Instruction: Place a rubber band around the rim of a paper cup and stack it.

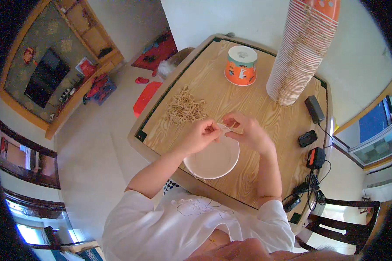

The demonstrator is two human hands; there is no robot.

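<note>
A white paper bucket (213, 161) stands tilted, its open mouth toward me, at the table's near edge. At its far rim, my left hand (204, 135) is closed in a pinch; whatever lies between its fingertips is too small to make out. Just right of it, my right hand (247, 132) has its fingers curled and its thumb by the rim, and its hold is also too small to name. A bit of string (198, 177) shows at the bucket's near rim. Beyond my left hand lies a tangled pile of tan twine pieces (186, 106).
An upside-down orange printed bucket (241, 69) sits at the far side. A tall leaning stack of nested buckets (298, 54) with twine along it rises at far right. Black adapters (314, 109) and cables (314, 187) line the right table edge; a dark chair (342, 224) stands beyond.
</note>
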